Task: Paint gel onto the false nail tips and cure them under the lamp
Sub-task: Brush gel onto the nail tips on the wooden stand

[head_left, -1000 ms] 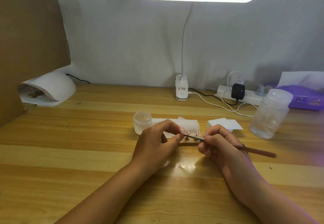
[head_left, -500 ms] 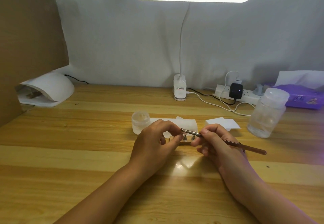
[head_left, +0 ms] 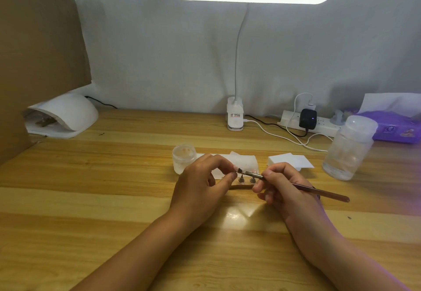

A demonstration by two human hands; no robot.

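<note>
My left hand (head_left: 200, 183) pinches a pale false nail tip (head_left: 235, 168) between thumb and forefinger at the middle of the wooden table. My right hand (head_left: 282, 188) holds a thin brown brush (head_left: 319, 191) like a pen, and its bristle end touches that tip. Below the tip stands a dark holder strip (head_left: 241, 186) with small pegs. A small clear gel jar (head_left: 184, 158) sits just left of my left hand. The white curing lamp (head_left: 66, 113) stands at the far left against the wall.
White wipes (head_left: 293, 162) lie behind my hands. A frosted plastic bottle (head_left: 348, 148) stands at the right, with a power strip (head_left: 319, 124), cables and a purple tissue pack (head_left: 396, 129) behind it. A clip desk lamp (head_left: 235, 115) and a cardboard panel (head_left: 36, 51) stand at the back.
The brush tip has shifted left and up along the nail tip held by my left hand. My right hand has crept slightly left. The left hand stays where it was.
</note>
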